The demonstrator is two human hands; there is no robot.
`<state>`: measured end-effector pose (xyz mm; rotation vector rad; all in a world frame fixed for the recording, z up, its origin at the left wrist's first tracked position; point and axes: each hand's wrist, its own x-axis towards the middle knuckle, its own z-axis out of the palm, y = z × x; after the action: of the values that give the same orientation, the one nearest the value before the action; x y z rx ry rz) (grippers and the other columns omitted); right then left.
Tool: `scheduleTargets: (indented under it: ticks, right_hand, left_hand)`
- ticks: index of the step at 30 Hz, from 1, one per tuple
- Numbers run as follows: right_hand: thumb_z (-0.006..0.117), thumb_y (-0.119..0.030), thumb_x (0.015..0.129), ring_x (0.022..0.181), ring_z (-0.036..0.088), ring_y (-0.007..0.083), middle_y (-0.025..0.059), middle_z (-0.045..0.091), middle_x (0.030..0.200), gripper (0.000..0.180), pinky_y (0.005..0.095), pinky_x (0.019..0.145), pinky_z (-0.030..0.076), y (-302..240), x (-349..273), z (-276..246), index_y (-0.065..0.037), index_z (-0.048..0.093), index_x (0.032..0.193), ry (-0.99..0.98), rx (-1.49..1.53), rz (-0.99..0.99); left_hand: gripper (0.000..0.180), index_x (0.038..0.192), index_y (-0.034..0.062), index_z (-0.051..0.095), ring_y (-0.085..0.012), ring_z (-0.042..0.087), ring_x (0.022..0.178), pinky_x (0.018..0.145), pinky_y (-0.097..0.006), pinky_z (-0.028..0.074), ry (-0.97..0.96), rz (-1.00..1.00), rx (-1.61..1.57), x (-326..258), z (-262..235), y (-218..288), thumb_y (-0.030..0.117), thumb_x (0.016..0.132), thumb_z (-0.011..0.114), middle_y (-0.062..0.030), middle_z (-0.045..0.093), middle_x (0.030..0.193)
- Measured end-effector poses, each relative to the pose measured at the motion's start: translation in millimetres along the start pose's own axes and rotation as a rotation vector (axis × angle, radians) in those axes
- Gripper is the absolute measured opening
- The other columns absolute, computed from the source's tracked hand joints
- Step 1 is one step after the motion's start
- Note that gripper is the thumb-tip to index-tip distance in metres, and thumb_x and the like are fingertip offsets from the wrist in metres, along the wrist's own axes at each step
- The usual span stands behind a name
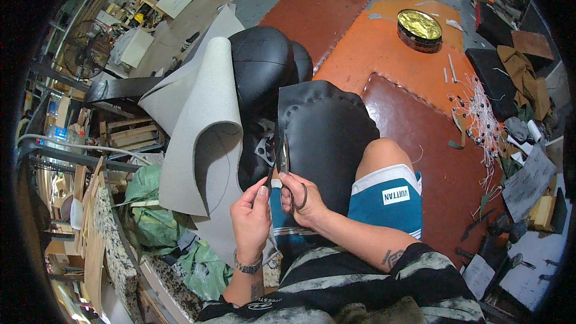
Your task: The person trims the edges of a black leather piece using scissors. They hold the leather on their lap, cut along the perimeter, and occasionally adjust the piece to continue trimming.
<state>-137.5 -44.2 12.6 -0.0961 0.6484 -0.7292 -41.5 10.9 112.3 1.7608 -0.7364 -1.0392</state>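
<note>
An orange and brown floor mat [384, 42] fills the ground from twelve to four o'clock. A large grey foam sheet [198, 120] curls upward at nine to ten o'clock of the picture's middle. Beside it, at the centre, a black leather cover [327, 138] with a stitched edge drapes over the person's knee, and a rounded black cushion [264, 60] sits just beyond it at eleven o'clock. A round tin with a gold lid [419, 27] rests on the mat at one o'clock. A tangle of pale thread [477, 117] lies at three o'clock.

Just below centre, the right hand [303, 198] is clenched through the handles of a pair of scissors [283, 162], blades pointing toward twelve o'clock against the leather cover's edge. The left hand [252, 216], at seven o'clock of the scissors, pinches something small by the blades; what it holds cannot be made out.
</note>
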Motion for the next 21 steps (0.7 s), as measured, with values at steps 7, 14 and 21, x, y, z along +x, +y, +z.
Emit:
scheduleTargets:
  ticks: [7, 14, 21]
  right_hand:
    - [0.076, -0.034, 0.097, 0.055, 0.047, 0.0089, -0.0035, 0.05, 0.068, 0.026, 0.0279, 0.049, 0.038, 0, 5, 4, -0.013, 0.062, 0.093, 0.024, -0.017, -0.033]
    - [0.072, -0.03, 0.101, 0.055, 0.047, 0.0083, -0.003, 0.051, 0.071, 0.022, 0.0262, 0.048, 0.037, -11, -47, -15, -0.01, 0.065, 0.107, 0.039, -0.171, 0.013]
    - [0.07, -0.031, 0.103, 0.055, 0.052, 0.0062, 0.0003, 0.063, 0.076, 0.041, 0.0243, 0.048, 0.045, -43, -80, -57, -0.006, 0.062, 0.135, 0.407, -0.507, -0.243]
  left_hand:
    - [0.033, 0.136, 0.0033, 0.069, -0.0013, 0.035, 0.047, 0.041, -0.023, 0.027, 0.021, 0.003, -0.007, -1, -5, 7, 0.023, 0.11, 0.062, 0.0098, 0.045, 0.062]
    - [0.034, 0.125, 0.0024, 0.073, -0.0048, 0.049, 0.059, 0.053, -0.024, 0.041, 0.218, 0.239, 0.078, 118, -40, -8, 0.03, 0.112, 0.057, 0.0056, 0.058, 0.073]
    - [0.078, 0.138, 0.0049, 0.063, -0.0222, 0.059, 0.124, 0.103, -0.046, 0.05, -0.41, -0.378, -0.175, 244, 3, -64, 0.064, 0.09, 0.078, -0.0069, 0.067, 0.137]
